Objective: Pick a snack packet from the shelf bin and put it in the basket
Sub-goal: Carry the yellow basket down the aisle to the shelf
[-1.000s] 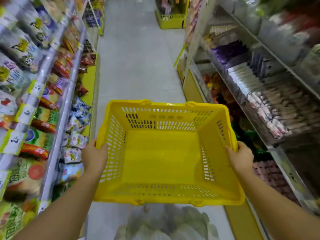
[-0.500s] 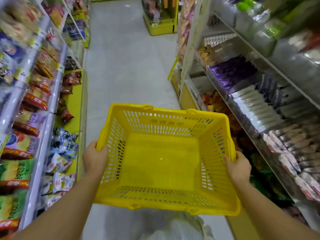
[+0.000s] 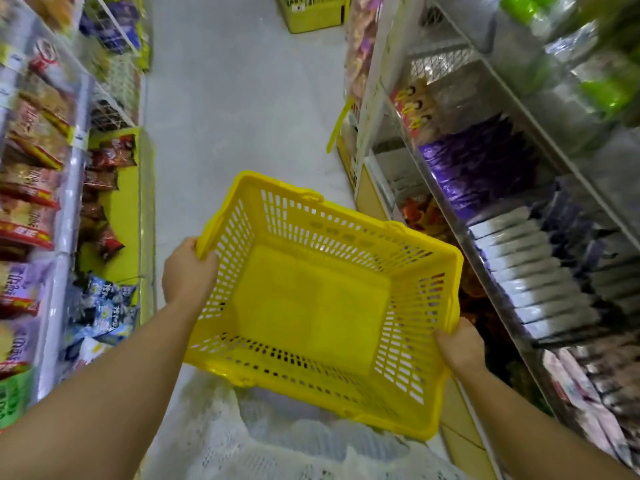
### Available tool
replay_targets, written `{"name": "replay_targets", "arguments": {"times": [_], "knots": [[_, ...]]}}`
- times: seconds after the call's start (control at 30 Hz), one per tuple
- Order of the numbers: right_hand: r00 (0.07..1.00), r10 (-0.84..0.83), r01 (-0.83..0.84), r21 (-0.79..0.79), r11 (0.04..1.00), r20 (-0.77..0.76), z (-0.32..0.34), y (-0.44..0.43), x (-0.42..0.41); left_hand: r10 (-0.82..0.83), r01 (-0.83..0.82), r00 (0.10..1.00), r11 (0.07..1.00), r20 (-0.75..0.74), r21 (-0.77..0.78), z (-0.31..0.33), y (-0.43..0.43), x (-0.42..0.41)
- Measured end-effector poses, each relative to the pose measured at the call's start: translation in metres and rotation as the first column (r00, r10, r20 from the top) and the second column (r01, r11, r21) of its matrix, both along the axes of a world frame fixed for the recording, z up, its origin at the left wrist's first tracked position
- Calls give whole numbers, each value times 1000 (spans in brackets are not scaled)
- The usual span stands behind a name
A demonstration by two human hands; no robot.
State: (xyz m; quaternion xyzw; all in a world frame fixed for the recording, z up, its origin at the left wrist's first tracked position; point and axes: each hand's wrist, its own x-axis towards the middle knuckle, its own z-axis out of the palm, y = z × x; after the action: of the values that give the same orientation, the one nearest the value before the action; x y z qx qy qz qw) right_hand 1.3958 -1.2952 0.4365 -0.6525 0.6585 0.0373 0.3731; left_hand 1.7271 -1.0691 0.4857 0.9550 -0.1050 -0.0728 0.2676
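The basket point(image 3: 346, 237) has tilted and swung toward 2 o'clock since a second ago, and it's still empty. Left hand point(image 3: 188, 271) and right hand point(image 3: 460, 348) both grip its rim, so neither's free yet. Snack packets point(image 3: 104, 299) sit untouched in the shelf bin point(image 3: 124, 209) at 9 o'clock.

Swings the basket point(image 3: 346, 233) askew from its earlier level pose, lifting the left hand point(image 3: 188, 271) toward mid-frame, dropping the right hand point(image 3: 462, 348) to the lower right, and shifting everything rightward in frame.
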Motion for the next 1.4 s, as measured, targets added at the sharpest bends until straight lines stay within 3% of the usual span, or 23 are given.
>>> {"name": "replay_targets", "arguments": {"times": [0.3, 0.5, 0.6, 0.77, 0.87, 1.0, 1.23, 1.4], "knots": [[984, -178, 179, 28, 984, -23, -23, -5, 11, -210, 206, 977, 975, 42, 85, -23, -88, 54], [927, -372, 373, 18, 928, -57, -39, 17, 16, -429, 428, 903, 898, -15, 98, -57, -140, 85], [854, -517, 516, -30, 856, -55, -38, 30, 24, -587, 593, 805, 797, -83, 115, -69, -175, 106], [690, -719, 707, -130, 695, -86, -52, 41, 67, -832, 841, 539, 523, -132, 140, -96, -250, 154], [571, -815, 789, -208, 579, -100, -62, 51, 107, -877, 885, 463, 451, -127, 116, -114, -283, 181], [483, -870, 832, -261, 490, -96, -79, 60, 144, -889, 896, 442, 429, -121, 117, -137, -305, 204], [422, -900, 856, -281, 434, -107, -127, 77, 142, -926, 930, 367, 362, -94, 66, -197, -307, 193], [393, -913, 858, -316, 406, -107, -179, 81, 114, -927, 931, 363, 365, -92, 3, -257, -305, 159]]}}
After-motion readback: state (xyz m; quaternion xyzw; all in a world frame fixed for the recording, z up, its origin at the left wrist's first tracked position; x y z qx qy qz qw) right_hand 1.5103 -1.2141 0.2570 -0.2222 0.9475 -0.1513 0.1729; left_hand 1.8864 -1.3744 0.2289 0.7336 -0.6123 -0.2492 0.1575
